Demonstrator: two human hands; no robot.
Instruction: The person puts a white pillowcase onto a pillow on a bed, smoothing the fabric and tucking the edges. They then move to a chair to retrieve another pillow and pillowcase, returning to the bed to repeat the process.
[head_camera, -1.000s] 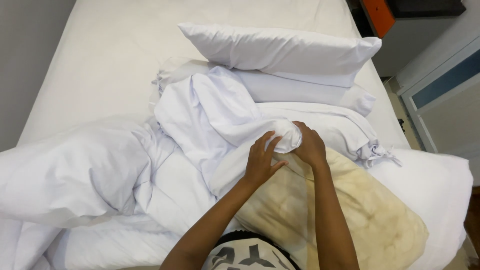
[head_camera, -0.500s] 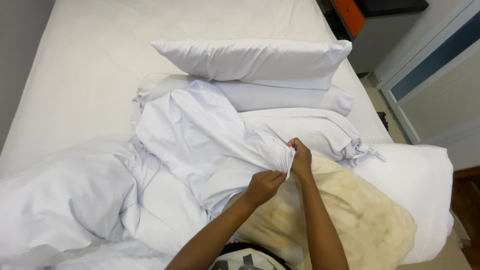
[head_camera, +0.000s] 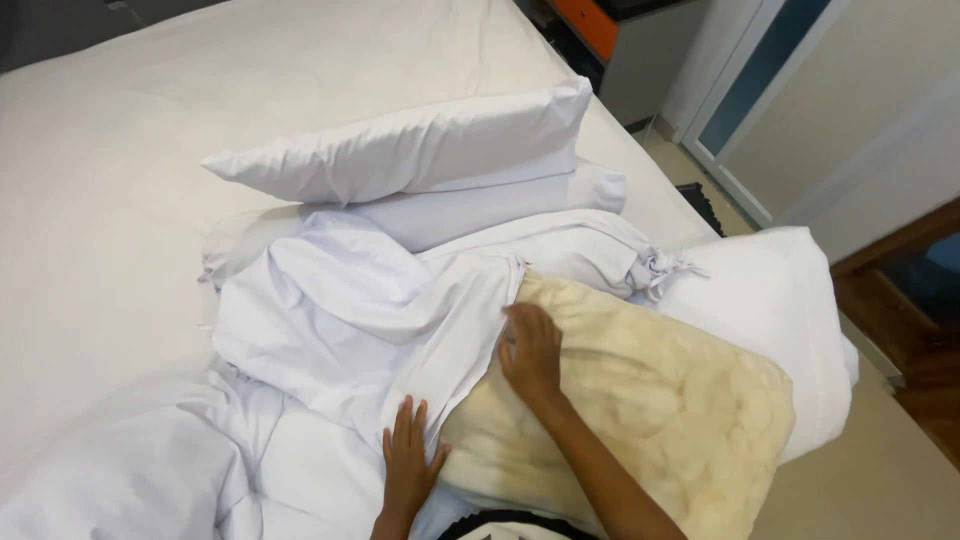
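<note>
Both hands have let go of the bunched cloth. The right hand (head_camera: 532, 350) now lies open on the bare yellowed pillow (head_camera: 640, 410), at the edge of the white pillowcase (head_camera: 360, 320); the left hand (head_camera: 408, 462) rests flat, open, on its near edge — the pillow's far end seems started into the case. All lies on a white bed (head_camera: 100, 200) with two cased pillows (head_camera: 420, 150) farther; a doorway (head_camera: 760, 90) stands at the far right.

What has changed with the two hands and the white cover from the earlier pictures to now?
Both hands let go of the bunched white cover. The right hand now lies flat on the yellowed pillow; the left hand rests lower, at the cover's edge. The stacked white pillows stayed put.
</note>
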